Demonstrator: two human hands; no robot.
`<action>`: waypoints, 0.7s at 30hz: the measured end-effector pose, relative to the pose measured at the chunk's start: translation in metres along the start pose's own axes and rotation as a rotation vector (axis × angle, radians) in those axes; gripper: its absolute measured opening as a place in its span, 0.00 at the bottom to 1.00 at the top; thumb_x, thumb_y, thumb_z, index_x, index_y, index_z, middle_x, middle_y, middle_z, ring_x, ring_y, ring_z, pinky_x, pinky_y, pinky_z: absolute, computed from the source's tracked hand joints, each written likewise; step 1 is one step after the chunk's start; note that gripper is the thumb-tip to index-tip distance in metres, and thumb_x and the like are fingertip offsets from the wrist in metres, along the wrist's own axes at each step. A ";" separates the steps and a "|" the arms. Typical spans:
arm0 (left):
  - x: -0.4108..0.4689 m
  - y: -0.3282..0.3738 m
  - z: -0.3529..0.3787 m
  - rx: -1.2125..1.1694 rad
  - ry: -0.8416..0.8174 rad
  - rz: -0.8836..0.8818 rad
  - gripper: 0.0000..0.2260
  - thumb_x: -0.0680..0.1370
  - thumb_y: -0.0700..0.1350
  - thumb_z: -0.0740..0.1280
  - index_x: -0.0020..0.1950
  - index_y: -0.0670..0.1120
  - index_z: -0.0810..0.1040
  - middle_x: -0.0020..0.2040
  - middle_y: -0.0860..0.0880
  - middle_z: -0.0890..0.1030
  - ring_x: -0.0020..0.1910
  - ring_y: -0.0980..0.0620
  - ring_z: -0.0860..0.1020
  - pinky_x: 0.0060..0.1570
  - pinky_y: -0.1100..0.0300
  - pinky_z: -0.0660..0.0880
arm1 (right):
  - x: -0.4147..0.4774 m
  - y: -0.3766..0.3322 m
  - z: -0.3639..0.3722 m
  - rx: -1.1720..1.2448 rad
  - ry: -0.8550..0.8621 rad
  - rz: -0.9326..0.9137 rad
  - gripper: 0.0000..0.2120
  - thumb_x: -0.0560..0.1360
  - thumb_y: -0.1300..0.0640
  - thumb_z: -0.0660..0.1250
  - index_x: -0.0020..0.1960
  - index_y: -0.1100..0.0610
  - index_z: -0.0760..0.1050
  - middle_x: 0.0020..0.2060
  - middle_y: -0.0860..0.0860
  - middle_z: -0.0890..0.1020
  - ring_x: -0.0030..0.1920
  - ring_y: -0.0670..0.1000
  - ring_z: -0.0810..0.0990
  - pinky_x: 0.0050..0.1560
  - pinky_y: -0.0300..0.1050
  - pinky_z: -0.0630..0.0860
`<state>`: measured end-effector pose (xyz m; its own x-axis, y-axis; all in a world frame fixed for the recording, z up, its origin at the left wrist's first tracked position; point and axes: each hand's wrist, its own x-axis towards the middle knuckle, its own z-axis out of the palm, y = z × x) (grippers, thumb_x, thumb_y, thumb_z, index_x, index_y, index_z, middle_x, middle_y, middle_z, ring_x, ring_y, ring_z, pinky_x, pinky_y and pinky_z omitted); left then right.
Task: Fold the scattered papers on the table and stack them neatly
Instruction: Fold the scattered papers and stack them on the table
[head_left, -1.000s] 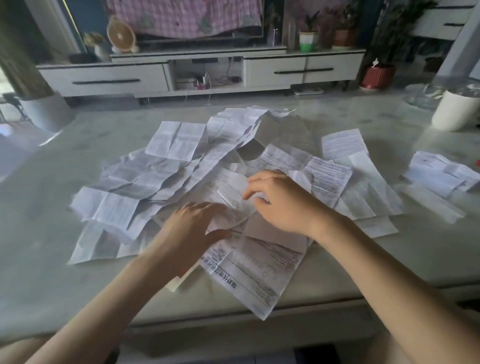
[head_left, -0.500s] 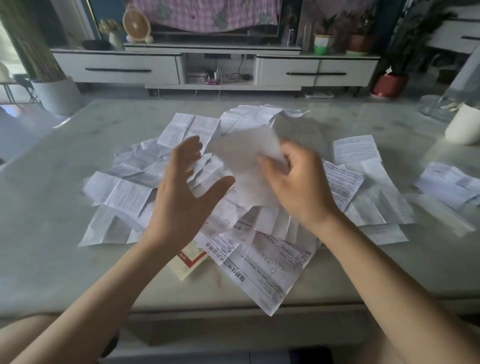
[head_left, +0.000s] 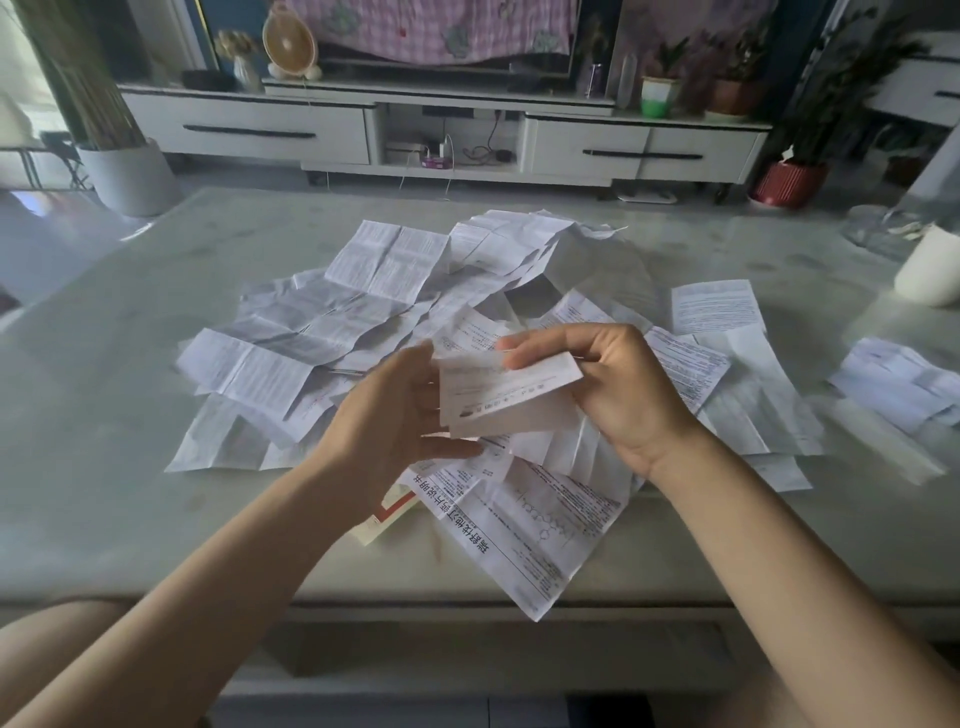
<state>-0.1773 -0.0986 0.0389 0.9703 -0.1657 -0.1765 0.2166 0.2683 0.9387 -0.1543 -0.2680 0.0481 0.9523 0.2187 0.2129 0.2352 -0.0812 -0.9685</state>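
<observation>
Counter (head_left: 104, 441): a pale marbled top, seen from its near edge, on which all the paper is spread.
Large sheet (head_left: 535, 535): laid flat and unfolded nearest the edge, with one corner carried out past the counter's rim; a bold printed heading runs along its left side.
Red-edged card (head_left: 388, 512): tucked partly under the large sheet's left side and partly hidden by the left wrist.
Left grip (head_left: 389, 415): held open above the pile, fingers nearly straight and their tips set against the left edge of the folded paper, thumb stretched out beneath it; nothing is clasped.
Right grip (head_left: 618, 395): closed in a pinch on the folded paper's right end, thumb laid across the upper face and fingers curled behind.
Folded paper (head_left: 509, 397): held between the two grips, lifted off the counter above the middle of the pile, its printed face turned toward the camera and doubled into a short rectangle.
Scattered papers (head_left: 322, 338): many creased, unfolded leaflets overlapped in a loose heap across the counter's centre, reaching well behind both grips.
Folded stack (head_left: 904, 384): a few folded sheets laid together at the right, apart from the heap.
White cup (head_left: 930, 267): stood near the counter's far right edge.
TV cabinet (head_left: 249, 132): a low white unit set against the wall beyond the counter.
Red pot (head_left: 789, 182): placed on the floor at the cabinet's right end, with a plant in it.
</observation>
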 end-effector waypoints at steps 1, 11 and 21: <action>0.001 -0.001 -0.001 0.010 -0.036 -0.006 0.19 0.79 0.54 0.56 0.50 0.41 0.79 0.40 0.44 0.84 0.35 0.50 0.82 0.29 0.58 0.78 | 0.000 0.001 0.000 -0.032 -0.008 -0.015 0.22 0.69 0.79 0.61 0.34 0.54 0.83 0.43 0.46 0.84 0.50 0.43 0.82 0.56 0.39 0.77; 0.006 -0.014 -0.004 0.221 0.155 0.216 0.07 0.76 0.41 0.66 0.40 0.42 0.80 0.32 0.49 0.82 0.32 0.52 0.81 0.31 0.58 0.79 | -0.001 -0.002 -0.008 0.033 -0.089 0.242 0.12 0.77 0.52 0.62 0.56 0.56 0.76 0.51 0.58 0.82 0.47 0.54 0.81 0.48 0.49 0.76; 0.008 -0.016 -0.006 0.341 0.202 0.245 0.05 0.74 0.44 0.69 0.41 0.43 0.82 0.36 0.46 0.82 0.34 0.49 0.81 0.41 0.52 0.80 | -0.001 0.003 -0.004 -0.038 -0.061 0.230 0.09 0.66 0.66 0.73 0.45 0.60 0.77 0.37 0.53 0.82 0.35 0.45 0.82 0.36 0.34 0.77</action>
<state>-0.1719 -0.0984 0.0205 0.9973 0.0609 0.0403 -0.0369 -0.0564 0.9977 -0.1540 -0.2728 0.0451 0.9685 0.2480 -0.0222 0.0215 -0.1722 -0.9848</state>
